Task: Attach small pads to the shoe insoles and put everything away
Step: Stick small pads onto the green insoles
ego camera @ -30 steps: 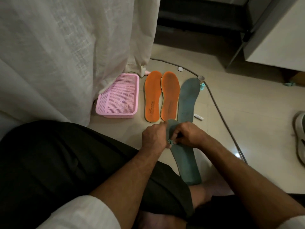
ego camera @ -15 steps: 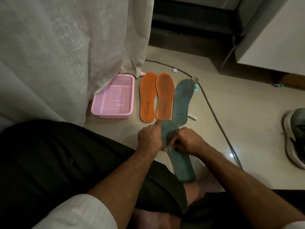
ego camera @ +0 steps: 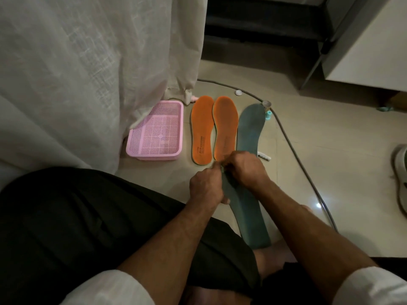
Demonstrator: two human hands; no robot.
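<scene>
A pale tiled floor [ego camera: 297,137] runs up to a white curtain [ego camera: 88,62] on the left and a dark step at the back. The person sits on the floor with dark trousers over the left knee and both forearms reaching forward, white sleeves pushed up.

The left hand [ego camera: 207,188] has its fingers curled round the left edge of a grey-green insole [ego camera: 246,214], its back turned up. The right hand [ego camera: 244,167] comes in from the right with bent knuckles and grasps the far end of the same insole; the two hands meet there, thumbs and fingertips close together. Whether a small pad sits between the fingertips cannot be told. The insole slopes from both grips down to the person's foot.

Beyond the hands lie two orange insoles [ego camera: 214,126] side by side; the left one carries dark lettering too small to read. A second grey-green insole [ego camera: 250,128] lies just to their right, its near end hidden by the right hand. A pink basket [ego camera: 155,132] stands beside the curtain. A grey cable [ego camera: 293,148] curves across the floor, and a small white tube [ego camera: 264,155] lies by the right hand.
</scene>
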